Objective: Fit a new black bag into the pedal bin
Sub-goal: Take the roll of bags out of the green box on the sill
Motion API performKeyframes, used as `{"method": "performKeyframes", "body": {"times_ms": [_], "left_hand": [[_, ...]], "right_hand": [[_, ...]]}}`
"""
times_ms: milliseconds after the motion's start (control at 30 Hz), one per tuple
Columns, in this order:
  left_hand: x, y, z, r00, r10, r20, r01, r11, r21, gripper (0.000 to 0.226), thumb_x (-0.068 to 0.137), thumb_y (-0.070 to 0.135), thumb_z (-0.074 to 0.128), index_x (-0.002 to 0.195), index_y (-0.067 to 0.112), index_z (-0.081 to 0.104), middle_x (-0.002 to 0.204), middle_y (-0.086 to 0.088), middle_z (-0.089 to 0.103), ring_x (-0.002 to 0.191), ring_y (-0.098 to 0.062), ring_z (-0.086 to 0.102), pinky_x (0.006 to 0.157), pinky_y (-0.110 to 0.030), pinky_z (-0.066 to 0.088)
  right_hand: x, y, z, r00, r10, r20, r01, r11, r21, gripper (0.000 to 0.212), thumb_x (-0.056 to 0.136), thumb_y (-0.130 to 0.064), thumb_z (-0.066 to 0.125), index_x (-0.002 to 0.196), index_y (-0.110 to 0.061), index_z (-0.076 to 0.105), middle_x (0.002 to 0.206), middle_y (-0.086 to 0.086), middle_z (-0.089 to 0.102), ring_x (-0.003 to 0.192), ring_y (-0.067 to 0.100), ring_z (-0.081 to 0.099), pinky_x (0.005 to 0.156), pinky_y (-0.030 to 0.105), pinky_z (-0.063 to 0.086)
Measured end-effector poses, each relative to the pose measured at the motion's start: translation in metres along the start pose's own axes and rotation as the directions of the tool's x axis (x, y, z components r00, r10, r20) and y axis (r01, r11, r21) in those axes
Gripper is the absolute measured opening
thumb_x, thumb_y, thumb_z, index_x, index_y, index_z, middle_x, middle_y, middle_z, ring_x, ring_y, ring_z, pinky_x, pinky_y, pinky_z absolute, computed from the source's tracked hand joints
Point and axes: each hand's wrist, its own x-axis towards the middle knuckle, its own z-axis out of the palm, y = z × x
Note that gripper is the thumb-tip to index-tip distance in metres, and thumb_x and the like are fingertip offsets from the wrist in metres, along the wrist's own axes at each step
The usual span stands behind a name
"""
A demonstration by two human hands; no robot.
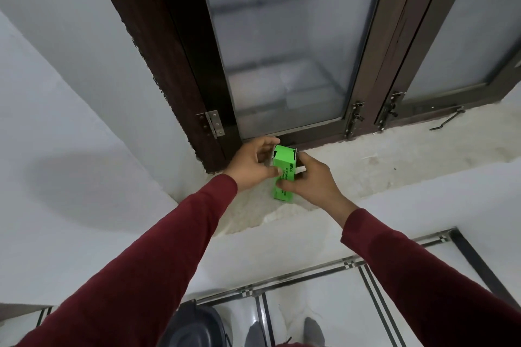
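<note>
Both hands (251,165) (313,177) grip green box (284,170) lettered "ECO".

The bright green cardboard box (283,175) is held above the pale stone window sill (394,160), just before the dark wooden window frame (180,65). The left hand (252,167) is on the box's left side and the right hand (313,182) on its right, both touching it. The frosted glass pane (284,45) stands behind the box. The dark round pedal bin (194,327) sits on the tiled floor (324,296), below the box and to its left.
</note>
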Motion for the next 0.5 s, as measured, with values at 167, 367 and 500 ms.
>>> {"method": "performKeyframes", "body": {"times_ms": [167,367,500], "left_hand": [[0.006,-0.001,0.007,0.998,0.020,-0.060,-0.016,0.997,0.074,0.049,0.083,-0.009,0.068,0.124,0.019,0.069,0.128,0.000,0.068,0.121,-0.014,0.062,0.107,-0.037,0.051],[0.001,0.011,0.011,0.987,-0.141,-0.082,0.139,0.990,-0.024,0.034,0.093,0.007,0.056,0.120,0.022,0.071,0.119,-0.002,0.072,0.108,-0.020,0.067,0.086,-0.039,0.058],[0.002,0.014,0.006,0.998,-0.064,-0.018,0.065,0.997,0.037,0.029,0.087,0.024,0.074,0.116,0.023,0.073,0.111,0.004,0.074,0.105,-0.015,0.069,0.093,-0.038,0.058]], "right_hand": [[-0.003,0.003,0.007,0.992,-0.087,-0.089,0.076,0.990,-0.117,0.086,0.059,-0.048,0.088,0.131,-0.037,0.042,0.110,-0.008,0.067,0.095,0.017,0.064,0.077,0.035,0.053],[-0.002,-0.001,0.008,0.987,-0.161,-0.022,0.160,0.986,-0.050,0.088,0.064,-0.045,0.089,0.137,-0.041,0.040,0.127,-0.009,0.055,0.108,0.013,0.060,0.085,0.038,0.056],[-0.002,-0.005,-0.001,0.988,-0.152,0.024,0.151,0.988,0.043,0.072,0.073,-0.032,0.089,0.129,-0.039,0.044,0.127,-0.013,0.059,0.098,0.020,0.070,0.080,0.043,0.062]]}}
